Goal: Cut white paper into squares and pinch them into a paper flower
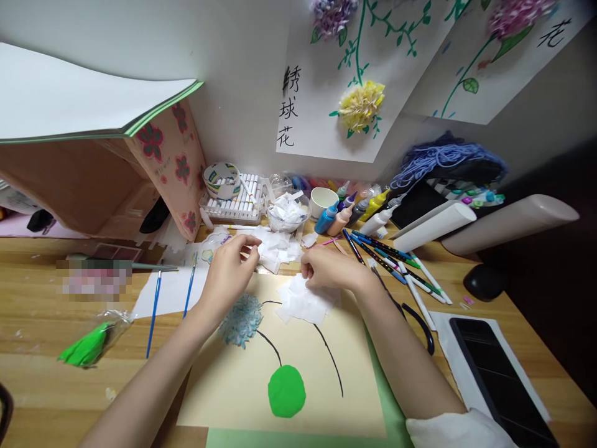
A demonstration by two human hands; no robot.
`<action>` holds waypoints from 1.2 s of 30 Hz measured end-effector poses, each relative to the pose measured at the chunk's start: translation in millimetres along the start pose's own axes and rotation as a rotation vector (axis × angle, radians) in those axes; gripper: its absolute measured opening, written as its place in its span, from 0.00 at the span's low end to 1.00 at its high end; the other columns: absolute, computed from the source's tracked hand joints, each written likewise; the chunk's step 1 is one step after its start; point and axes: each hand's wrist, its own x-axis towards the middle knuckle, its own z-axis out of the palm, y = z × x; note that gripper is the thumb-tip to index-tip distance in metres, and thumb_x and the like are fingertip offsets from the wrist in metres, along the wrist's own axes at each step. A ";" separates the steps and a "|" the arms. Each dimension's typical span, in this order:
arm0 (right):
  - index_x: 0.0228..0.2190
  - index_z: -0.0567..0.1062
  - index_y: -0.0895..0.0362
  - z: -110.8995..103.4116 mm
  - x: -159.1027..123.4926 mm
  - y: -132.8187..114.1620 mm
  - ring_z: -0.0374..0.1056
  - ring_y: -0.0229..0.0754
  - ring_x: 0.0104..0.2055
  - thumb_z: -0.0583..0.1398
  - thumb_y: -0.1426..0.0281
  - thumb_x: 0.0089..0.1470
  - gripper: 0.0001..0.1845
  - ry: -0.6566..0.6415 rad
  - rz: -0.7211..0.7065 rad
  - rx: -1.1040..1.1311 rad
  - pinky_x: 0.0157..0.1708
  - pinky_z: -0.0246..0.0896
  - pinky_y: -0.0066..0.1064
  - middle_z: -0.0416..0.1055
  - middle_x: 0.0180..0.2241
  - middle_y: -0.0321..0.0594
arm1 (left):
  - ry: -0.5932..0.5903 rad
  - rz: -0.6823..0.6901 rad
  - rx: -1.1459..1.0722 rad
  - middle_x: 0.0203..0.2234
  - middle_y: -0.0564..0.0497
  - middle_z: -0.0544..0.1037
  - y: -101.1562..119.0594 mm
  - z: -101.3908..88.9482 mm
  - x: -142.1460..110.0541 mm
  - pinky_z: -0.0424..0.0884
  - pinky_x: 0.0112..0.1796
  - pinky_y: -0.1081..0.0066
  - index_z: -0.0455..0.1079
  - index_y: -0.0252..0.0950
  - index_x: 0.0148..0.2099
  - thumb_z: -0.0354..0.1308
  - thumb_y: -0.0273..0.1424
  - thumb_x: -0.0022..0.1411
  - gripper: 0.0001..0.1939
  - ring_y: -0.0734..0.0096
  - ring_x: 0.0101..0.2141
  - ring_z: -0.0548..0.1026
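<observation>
My left hand (pixel 231 269) is curled above the top left of a cream sheet (pixel 242 386), its fingertips pinched on a small white paper square (pixel 254 251). My right hand (pixel 326 269) rests closed on a cluster of white paper squares (pixel 303 303) stuck on the sheet, fingers pinching at its edge. The sheet carries a pale blue paper flower (pixel 240 318), two black drawn stems and a green leaf (pixel 286 391). A loose pile of white paper squares (pixel 280 249) lies just beyond both hands.
Behind stand a marker box (pixel 236 202), a tape roll (pixel 221 179), a clear bowl of paper scraps (pixel 288 214), a white cup (pixel 323 200), paint bottles (pixel 354 208) and scattered pens (pixel 396 261). Two brushes (pixel 155 311), a green scrap bag (pixel 88 348), scissors (pixel 420 320) and a tablet (pixel 504 373) surround the sheet.
</observation>
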 end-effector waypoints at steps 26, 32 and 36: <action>0.26 0.77 0.61 2.7 3.5 -15.9 0.66 0.38 0.24 0.59 0.77 0.37 0.09 -0.032 0.033 -0.144 0.19 0.46 0.26 0.75 0.28 0.45 | -0.071 0.037 0.061 0.29 0.51 0.79 3.0 -0.3 -3.1 0.65 0.31 0.71 0.73 0.36 0.35 0.50 0.32 0.59 0.10 0.68 0.28 0.74; 0.26 0.76 0.60 0.8 2.6 -12.6 0.65 0.38 0.25 0.59 0.76 0.37 0.09 -0.040 0.017 -0.128 0.19 0.46 0.26 0.75 0.27 0.44 | -0.058 0.057 0.063 0.28 0.51 0.79 3.3 -1.8 -4.1 0.65 0.30 0.70 0.73 0.37 0.34 0.51 0.32 0.58 0.10 0.68 0.27 0.73; 0.25 0.76 0.58 -1.8 1.2 -8.9 0.66 0.38 0.27 0.59 0.76 0.37 0.08 -0.021 -0.040 -0.076 0.22 0.50 0.25 0.75 0.27 0.40 | -0.069 0.063 0.065 0.27 0.51 0.79 2.3 -0.5 -4.5 0.65 0.30 0.71 0.73 0.36 0.34 0.51 0.31 0.58 0.10 0.68 0.27 0.73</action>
